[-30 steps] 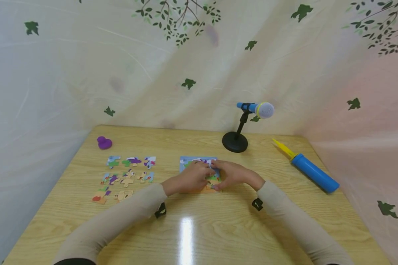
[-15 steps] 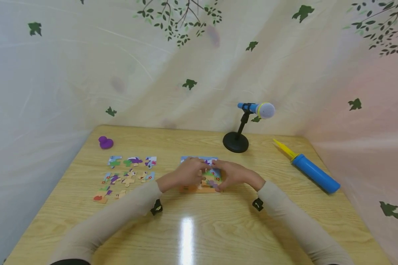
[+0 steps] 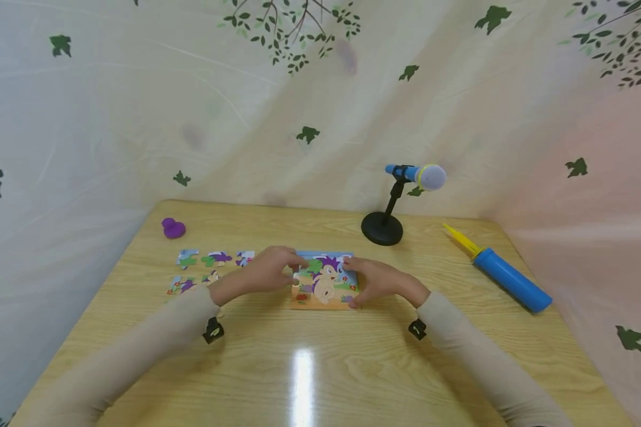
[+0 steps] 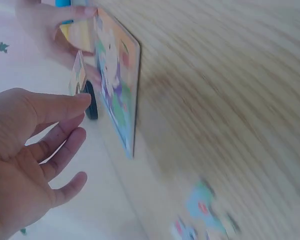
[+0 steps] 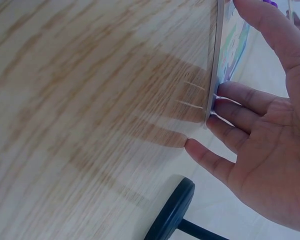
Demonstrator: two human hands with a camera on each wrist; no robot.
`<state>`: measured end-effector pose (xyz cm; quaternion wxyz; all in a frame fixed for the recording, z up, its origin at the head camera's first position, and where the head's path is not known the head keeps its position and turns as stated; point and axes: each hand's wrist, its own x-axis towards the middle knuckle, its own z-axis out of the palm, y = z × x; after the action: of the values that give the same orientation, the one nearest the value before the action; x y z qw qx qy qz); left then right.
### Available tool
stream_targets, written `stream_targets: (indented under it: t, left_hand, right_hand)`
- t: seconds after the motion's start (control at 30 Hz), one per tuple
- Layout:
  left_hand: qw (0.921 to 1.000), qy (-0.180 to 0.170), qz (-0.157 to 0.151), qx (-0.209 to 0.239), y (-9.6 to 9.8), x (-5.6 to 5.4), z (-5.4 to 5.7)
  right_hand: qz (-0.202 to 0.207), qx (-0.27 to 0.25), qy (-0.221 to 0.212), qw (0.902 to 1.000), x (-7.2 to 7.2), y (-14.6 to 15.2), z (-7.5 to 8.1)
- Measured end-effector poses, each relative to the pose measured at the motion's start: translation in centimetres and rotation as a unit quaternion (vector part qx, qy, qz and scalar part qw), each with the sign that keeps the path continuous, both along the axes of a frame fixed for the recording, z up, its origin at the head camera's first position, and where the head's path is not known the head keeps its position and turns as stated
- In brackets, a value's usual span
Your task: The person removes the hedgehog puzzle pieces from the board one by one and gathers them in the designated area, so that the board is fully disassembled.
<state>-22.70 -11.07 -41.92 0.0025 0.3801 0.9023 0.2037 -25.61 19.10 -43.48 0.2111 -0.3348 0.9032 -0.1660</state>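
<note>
My left hand (image 3: 267,270) is just left of the puzzle board (image 3: 324,290). In the left wrist view it pinches a small flat puzzle piece (image 4: 78,74) between thumb and fingertips, above the table. The board shows a purple-haired cartoon animal on a blue and orange ground and lies flat. My right hand (image 3: 380,279) rests along the board's right side, thumb near the lower right corner and index near the upper right. In the right wrist view its fairly straight fingers (image 5: 240,100) touch the board's edge. Loose puzzle pieces (image 3: 219,257) lie to the left, partly hidden by my left arm.
A blue toy microphone (image 3: 413,175) stands on a black round base (image 3: 381,229) behind the board. At the right lies a blue hand pump (image 3: 513,281) with a yellow nozzle. A small purple object (image 3: 173,229) sits at the back left. A printed curtain (image 3: 246,148) hangs behind the table.
My left hand has moved left off the board with a puzzle piece, and more of the board's picture shows. The right hand has stayed at the board's right side.
</note>
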Motion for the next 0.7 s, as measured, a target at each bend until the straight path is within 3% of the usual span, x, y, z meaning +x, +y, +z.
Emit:
stream_targets:
  t: [0.37,0.7]
  left_hand:
    - [0.9993,-0.031,0.014,-0.017,-6.6,1.9,0.7]
    - [0.9964,-0.076,0.021,-0.032,-9.8,3.8,0.2]
  right_hand:
    - [0.003,0.004,0.001,1.0000,0.1,0.0,0.1]
    - [0.000,0.001,-0.004,1.0000,0.3,-0.1,0.4]
